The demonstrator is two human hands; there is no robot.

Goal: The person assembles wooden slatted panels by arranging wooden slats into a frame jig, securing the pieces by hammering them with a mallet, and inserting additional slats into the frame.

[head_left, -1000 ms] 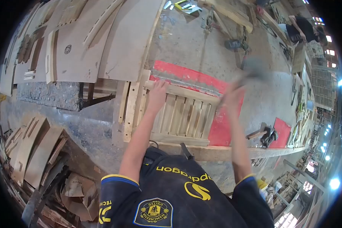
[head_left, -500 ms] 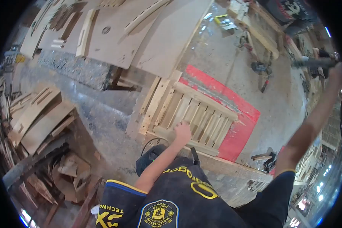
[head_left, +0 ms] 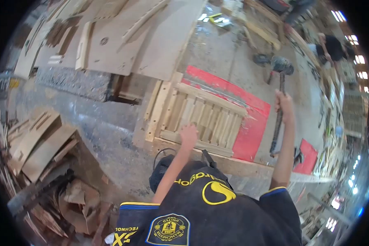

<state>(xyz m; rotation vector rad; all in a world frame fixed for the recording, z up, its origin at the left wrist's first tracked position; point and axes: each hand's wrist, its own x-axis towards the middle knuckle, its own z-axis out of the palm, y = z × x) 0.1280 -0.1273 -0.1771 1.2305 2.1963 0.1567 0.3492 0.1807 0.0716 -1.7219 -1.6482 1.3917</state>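
Wooden slatted frame [head_left: 208, 119]: left hand [head_left: 188, 134] upon it, finger grip unclear; right hand [head_left: 284, 103] clenching mallet [head_left: 282, 66], nearer than before.

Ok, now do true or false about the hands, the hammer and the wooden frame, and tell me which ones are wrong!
1. The right hand is holding the hammer. True.
2. The left hand is holding a hammer too. False: no tool shows in it; it is at the near side of the wooden frame.
3. The wooden frame has a row of slats. True.
4. The sheet sticking out by the frame is blue. False: it is a red sheet.
5. The hammer's head is resting on the slats. False: it is away from the frame, out past the right hand.
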